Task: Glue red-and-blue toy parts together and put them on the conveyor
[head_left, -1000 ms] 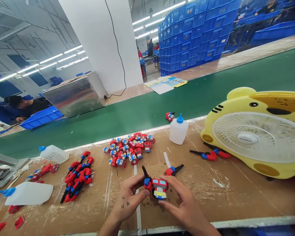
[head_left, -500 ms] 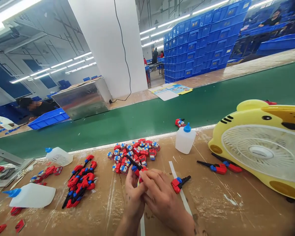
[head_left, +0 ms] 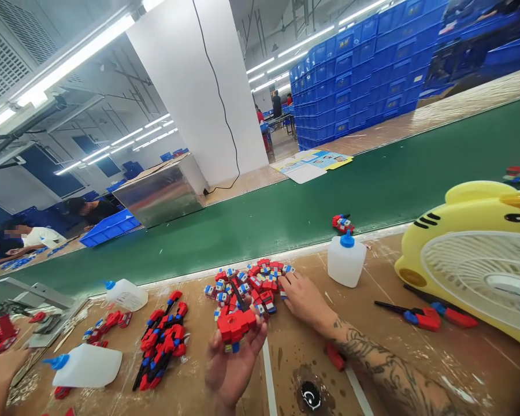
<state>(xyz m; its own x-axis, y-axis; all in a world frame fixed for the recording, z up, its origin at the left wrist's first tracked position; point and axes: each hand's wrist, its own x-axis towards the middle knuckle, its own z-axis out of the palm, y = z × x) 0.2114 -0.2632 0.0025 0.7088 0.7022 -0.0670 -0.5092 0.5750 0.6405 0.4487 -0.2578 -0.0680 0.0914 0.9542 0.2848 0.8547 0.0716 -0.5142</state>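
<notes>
My left hand (head_left: 234, 372) holds up a red toy assembly (head_left: 236, 326) with a black barrel-like rod (head_left: 238, 294) and a little blue below, palm turned toward me. Beyond it lies a heap of red, white and blue toy blocks (head_left: 260, 283). My right hand (head_left: 304, 297) reaches to the heap's right edge, fingers bent down onto the blocks; what they grip is hidden. Below my right forearm lies a red toy piece (head_left: 335, 356), partly covered. Close by, a dark, shiny round thing (head_left: 311, 396) sits among wet spots on the brown table covering.
White bottles with blue caps stand at right (head_left: 346, 266) and lie at left (head_left: 89, 367). Red-and-black assemblies (head_left: 162, 338) are piled left. A yellow fan (head_left: 472, 254) fills the right side. Behind runs a green belt (head_left: 242, 219). Another person's hand (head_left: 4, 370) is far left.
My hands have come apart. The left has turned the red assembly and holds it lower; the right has moved up and right onto the heap. The view has shifted slightly.
</notes>
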